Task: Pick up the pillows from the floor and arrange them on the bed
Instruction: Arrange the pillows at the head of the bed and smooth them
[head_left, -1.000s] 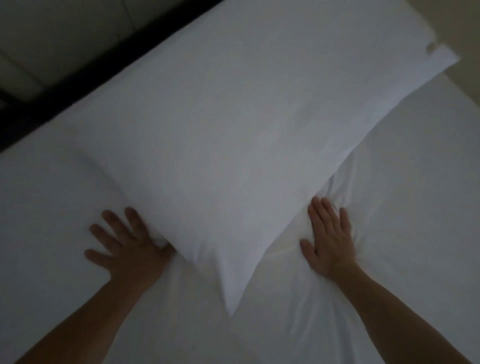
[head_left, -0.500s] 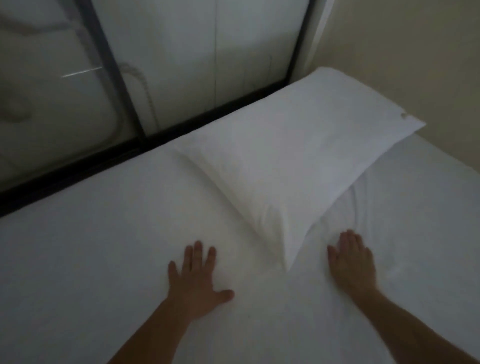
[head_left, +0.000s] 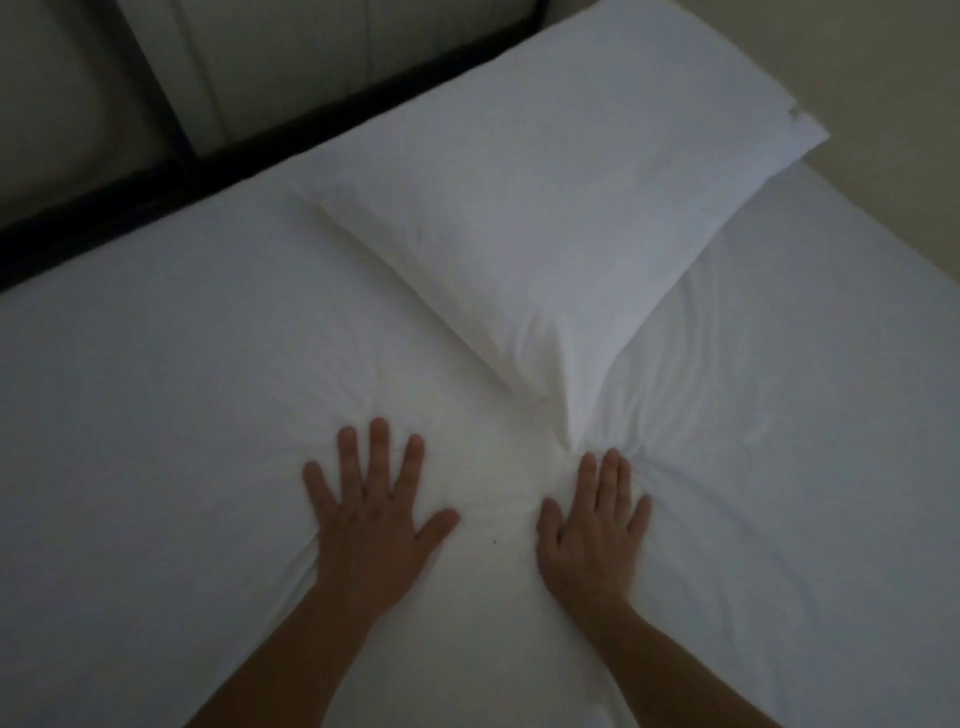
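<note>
A white pillow (head_left: 550, 208) lies flat and diagonal on the bed (head_left: 156, 389), its far corner at the upper right and its near corner pointing toward me. My left hand (head_left: 371, 512) presses palm down on the white sheet with fingers spread, a little left of the pillow's near corner. My right hand (head_left: 595, 525) also lies flat on the sheet, fingertips just below that near corner, where the sheet is bunched into wrinkles. Neither hand holds anything. No other pillow shows.
A black bed frame rail (head_left: 130, 192) runs along the far left edge of the mattress, with a pale panelled wall (head_left: 291, 57) behind it. A beige wall (head_left: 857, 67) borders the bed's upper right side. The room is dim.
Both hands have come off the pillow's sides and settled flat on the sheet, closer together below its near corner. The pillow now lies at rest, and the sheet has wrinkled by my right hand.
</note>
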